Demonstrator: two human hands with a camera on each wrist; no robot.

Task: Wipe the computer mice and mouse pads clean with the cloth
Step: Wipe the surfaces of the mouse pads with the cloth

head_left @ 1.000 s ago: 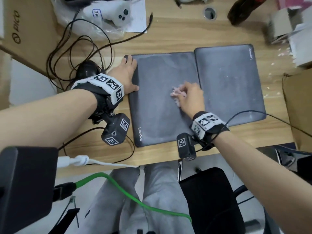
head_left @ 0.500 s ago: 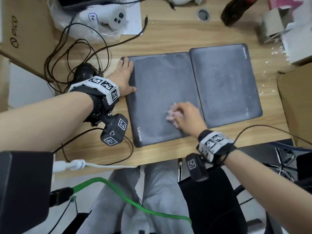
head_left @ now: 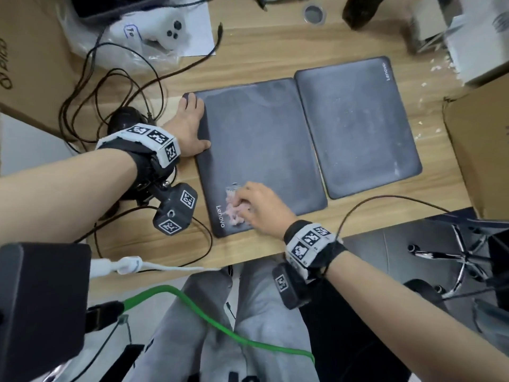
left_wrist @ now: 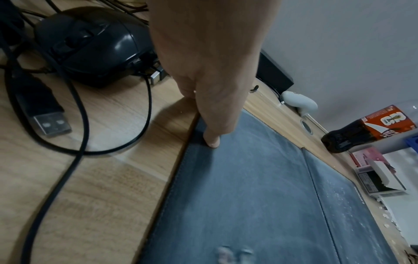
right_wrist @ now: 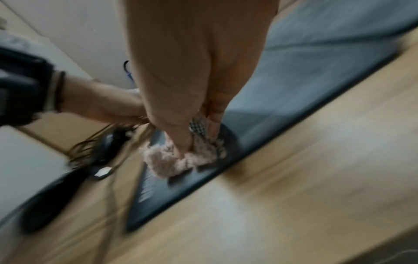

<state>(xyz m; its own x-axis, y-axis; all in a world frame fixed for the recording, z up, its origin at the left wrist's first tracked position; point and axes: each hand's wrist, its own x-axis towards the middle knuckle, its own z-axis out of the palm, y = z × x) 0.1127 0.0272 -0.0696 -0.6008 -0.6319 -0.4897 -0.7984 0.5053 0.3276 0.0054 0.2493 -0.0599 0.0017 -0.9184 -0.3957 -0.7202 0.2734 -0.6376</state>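
Note:
Two dark grey Lenovo mouse pads lie side by side on the wooden desk. My left hand (head_left: 196, 121) presses flat, fingers straight, on the left edge of the left pad (head_left: 264, 144); its thumb (left_wrist: 211, 137) rests on the pad's border. My right hand (head_left: 249, 205) grips a crumpled pink cloth (head_left: 234, 210) and holds it down on the pad's near-left corner, beside the logo. The wrist view is blurred, with fingers dug into the cloth (right_wrist: 174, 160). The right pad (head_left: 355, 125) carries white dust specks. A black wired mouse (left_wrist: 90, 44) sits left of my left hand.
Tangled black cables (head_left: 110, 86) and a USB plug (left_wrist: 48, 121) lie left of the pads. Cardboard boxes (head_left: 479, 144) flank both sides. A white controller (head_left: 165, 28) in plastic and a cola bottle (left_wrist: 361, 130) stand at the back. The desk's front edge (head_left: 248, 260) is near.
My right hand has dragged the cloth from the middle of the left pad toward its near-left corner. The left hand has stayed pressed on the pad's edge.

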